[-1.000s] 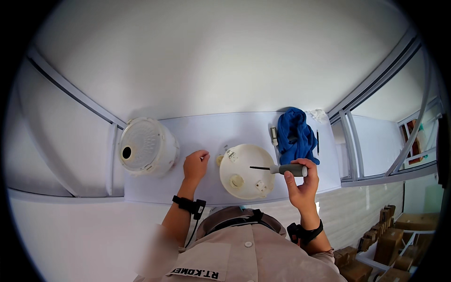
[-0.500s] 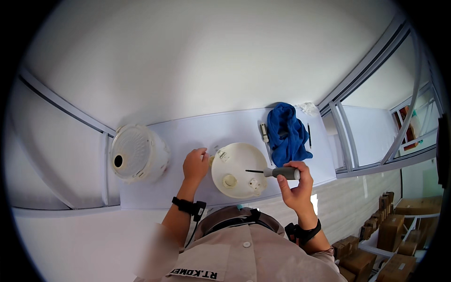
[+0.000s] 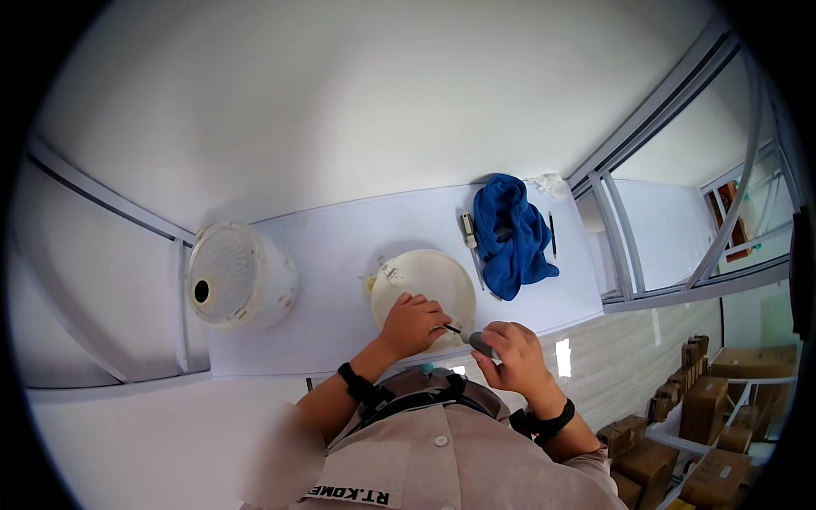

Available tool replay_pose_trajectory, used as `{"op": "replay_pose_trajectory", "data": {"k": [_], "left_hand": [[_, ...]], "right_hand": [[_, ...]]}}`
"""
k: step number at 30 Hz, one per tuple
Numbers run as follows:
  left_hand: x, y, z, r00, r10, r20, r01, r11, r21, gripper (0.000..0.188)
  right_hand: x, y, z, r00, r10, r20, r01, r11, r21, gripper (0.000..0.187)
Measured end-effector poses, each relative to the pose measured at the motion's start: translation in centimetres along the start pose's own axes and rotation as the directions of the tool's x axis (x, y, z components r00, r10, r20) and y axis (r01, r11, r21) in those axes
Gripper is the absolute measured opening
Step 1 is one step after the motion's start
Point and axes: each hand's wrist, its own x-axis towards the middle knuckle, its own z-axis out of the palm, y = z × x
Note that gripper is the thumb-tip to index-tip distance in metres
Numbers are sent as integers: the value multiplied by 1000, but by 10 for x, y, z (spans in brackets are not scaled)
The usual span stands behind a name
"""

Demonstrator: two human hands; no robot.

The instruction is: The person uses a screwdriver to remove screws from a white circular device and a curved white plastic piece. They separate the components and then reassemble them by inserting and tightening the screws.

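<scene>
Head view — the right hand (image 3: 516, 355) is closed round a screwdriver (image 3: 483, 343), which points left over the near part of a white disc (image 3: 438, 280) on the table (image 3: 331, 246). The left hand (image 3: 412, 326) is over the disc's near left part, fingers bent beside the screwdriver's tip — whether they pinch anything, I cannot tell

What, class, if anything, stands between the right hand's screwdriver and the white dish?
The left hand partly does: it covers part of the white dish, close to the tip of the screwdriver; whether they touch is unclear. Nothing else visible blocks it.
</scene>
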Motion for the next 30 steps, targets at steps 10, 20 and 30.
{"op": "replay_pose_trajectory", "data": {"k": [10,20,30], "left_hand": [[1,-11,31,1000,25,11,-26,988,150,7],[-1,-4,23,983,-157,95,153,987,43,15],[1,-2,23,984,-166,62,167,986,3,18]], "right_hand": [[-10,3,3,995,74,-68,-75,997,-4,48],[-11,12,5,995,69,-73,-69,998,2,49],[-14,13,4,998,55,-35,-55,998,4,51]]}}
